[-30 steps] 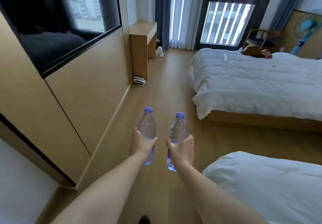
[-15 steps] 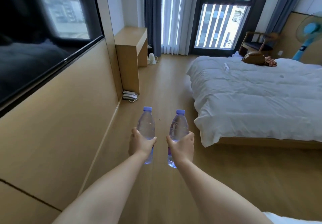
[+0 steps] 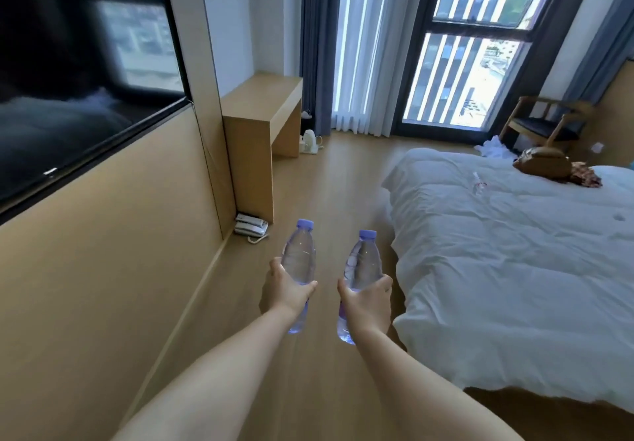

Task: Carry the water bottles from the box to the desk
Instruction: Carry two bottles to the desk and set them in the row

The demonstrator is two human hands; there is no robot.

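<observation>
You hold two clear water bottles out over the wooden floor (image 3: 350,173), both arms stretched forward at lower center of the frame. Your left hand (image 3: 286,289) wraps the middle of the left bottle (image 3: 299,259), thumb across its front; your right hand (image 3: 367,300) grips the right bottle (image 3: 363,262) the same way. Both bottles stand nearly upright, tilted slightly away from you, blue caps on top and bases showing below your hands (they sit side by side, near each other but apart).

The desk (image 3: 264,108), a plain wooden piece against the wall, stands ahead at upper center-left, well apart from the bottles. A white telephone (image 3: 250,226) lies on the floor at its near foot, and a white kettle (image 3: 308,140) sits on the floor at its far side. A dark television screen (image 3: 68,80) fills the upper left on the wood-panelled wall. A bed (image 3: 514,252) with a white duvet takes up the right of the frame; a small bottle (image 3: 478,183) and a brown bag (image 3: 542,164) lie on it. A wooden chair (image 3: 545,121) stands at upper right beside the tall window (image 3: 470,73), with curtains (image 3: 363,46) at upper center.
</observation>
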